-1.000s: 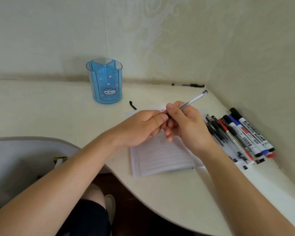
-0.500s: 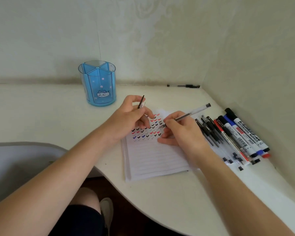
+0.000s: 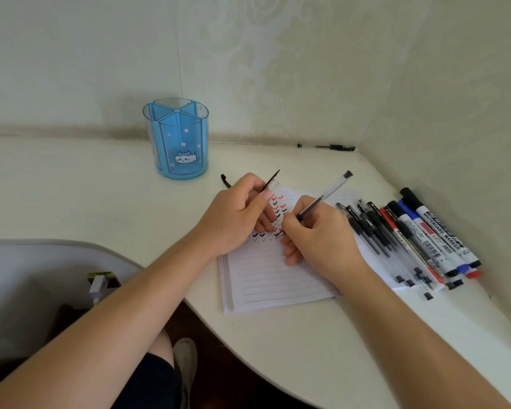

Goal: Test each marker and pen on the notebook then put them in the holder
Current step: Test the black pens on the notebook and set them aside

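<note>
Blue holder [image 3: 176, 143]: one | notebook [image 3: 275, 284]: one | right hand [image 3: 322, 237] grips pen [image 3: 326, 193] | left hand [image 3: 233, 216] pinches cap [image 3: 271, 182]

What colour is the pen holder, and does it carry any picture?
The holder is see-through blue with a cat picture; head view.

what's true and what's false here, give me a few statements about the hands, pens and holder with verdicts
1. The right hand holds a clear pen, writing end down at the notebook. True.
2. The left hand holds nothing. False: it pinches a pen cap.
3. Pens stand in the blue holder. False: none show in it.
4. Whiteboard markers lie to the right of the notebook. True.
5. The notebook page is blank. False: coloured check marks cover its top.
6. One black pen lies alone, well behind the notebook. True.
</note>
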